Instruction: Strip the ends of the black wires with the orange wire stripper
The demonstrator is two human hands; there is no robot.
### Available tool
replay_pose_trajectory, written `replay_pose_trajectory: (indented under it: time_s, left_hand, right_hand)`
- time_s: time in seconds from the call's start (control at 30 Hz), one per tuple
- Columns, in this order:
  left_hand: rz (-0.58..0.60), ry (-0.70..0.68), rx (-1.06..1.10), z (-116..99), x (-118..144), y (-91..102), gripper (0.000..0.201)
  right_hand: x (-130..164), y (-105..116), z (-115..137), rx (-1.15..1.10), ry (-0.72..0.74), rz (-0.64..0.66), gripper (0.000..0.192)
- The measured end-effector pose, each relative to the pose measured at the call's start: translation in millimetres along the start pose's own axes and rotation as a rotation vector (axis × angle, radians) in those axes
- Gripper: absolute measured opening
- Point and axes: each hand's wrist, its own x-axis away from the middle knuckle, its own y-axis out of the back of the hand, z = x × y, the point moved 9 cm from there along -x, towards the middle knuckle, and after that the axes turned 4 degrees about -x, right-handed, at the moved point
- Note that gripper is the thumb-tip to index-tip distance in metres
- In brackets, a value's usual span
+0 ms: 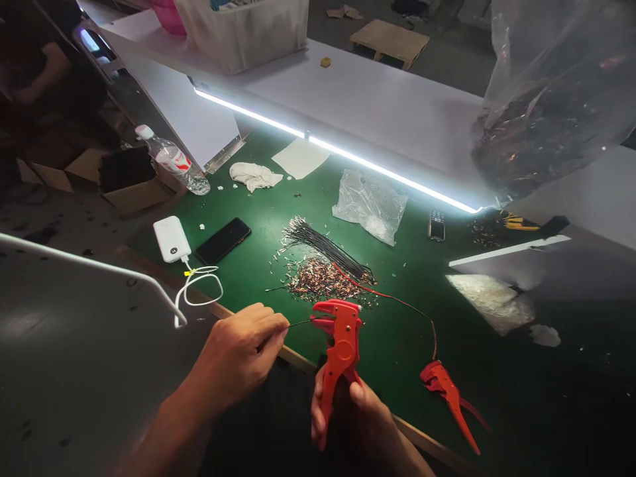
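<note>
My left hand [238, 358] pinches a thin black wire [298, 323] over the mat's near edge; my right hand [355, 414] grips the red stripper [340, 351]. I'd keep the wire straight, seated squarely.

I sit at a green surface [258, 265] edged in pale wood. A bright light strip [338, 151] runs across its far side, under a white shelf [387, 106] that carries a translucent bin [243, 30]. Beyond the shelf I see grey floor [447, 63] with a wooden pallet [390, 41] on it. To my left, cardboard boxes [124, 179] stand on dark, stained floor.
</note>
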Motion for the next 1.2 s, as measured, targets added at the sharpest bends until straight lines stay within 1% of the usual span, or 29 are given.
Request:
replay_pose_trajectory:
  time_s: [0.07,0.1,0.17,0.27,0.33,0.37,0.43,0.47,0.53,0.63,0.73,0.77,0.8,0.83,0.9,1.0,1.2]
  left_hand:
    - [-0.006,-0.018,-0.030,-1,0,0.4,0.020]
    - [-0.005,-0.025,-0.040,-2,0,-0.5,0.020]
    - [-0.010,-0.041,-0.047,-3,-1,-2.8,0.019]
    - [-0.036,-0.077,-0.039,-8,-1,-5.0,0.017]
    - [-0.052,-0.095,-0.035,-11,-1,-5.1,0.017]
    - [-0.058,-0.100,-0.034,-12,-1,-4.8,0.016]
    - [-0.068,-0.104,-0.036,-12,0,-3.6,0.016]
    - [-0.072,-0.104,-0.038,-12,1,-3.1,0.015]
    - [-0.070,-0.104,-0.046,-13,2,-3.3,0.014]
    - [-0.086,-0.105,-0.065,-16,2,-3.7,0.015]
    - [-0.132,-0.110,-0.092,-21,0,-2.0,0.015]
    - [-0.148,-0.113,-0.100,-23,-1,-1.0,0.014]
    - [-0.161,-0.114,-0.107,-24,-2,-0.1,0.014]
    - [-0.172,-0.116,-0.112,-25,-2,0.9,0.014]
    - [-0.186,-0.123,-0.118,-27,-2,2.6,0.013]
    - [-0.181,-0.141,-0.114,-29,-2,3.1,0.014]
    - [-0.137,-0.195,-0.105,-38,-4,-0.6,0.015]
  right_hand:
    - [-1,30,4,0.222,-0.039,-0.199,0.068]
    - [0,50,8,0.415,-0.061,-0.329,0.068]
    - [-1,84,15,0.556,-0.064,-0.458,0.057]
    - [3,133,19,0.721,-0.066,-0.643,0.038]
    - [8,155,13,0.781,-0.073,-0.718,0.034]
    - [10,161,9,0.795,-0.076,-0.732,0.033]
    - [12,165,-2,0.796,-0.085,-0.711,0.033]
    - [12,163,-7,0.783,-0.087,-0.675,0.035]
    - [10,149,-13,0.729,-0.079,-0.567,0.041]
    - [9,115,-7,0.602,-0.034,-0.380,0.052]
    - [14,79,7,0.460,-0.011,-0.249,0.053]
    - [16,67,10,0.388,-0.002,-0.198,0.054]
    - [18,53,12,0.228,0.006,-0.113,0.050]
    - [20,41,13,0.115,0.009,-0.041,0.046]
    - [24,23,13,-0.058,0.025,0.072,0.041]
    - [27,11,10,-0.159,0.038,0.124,0.040]
    - [24,4,8,-0.208,0.049,0.113,0.040]
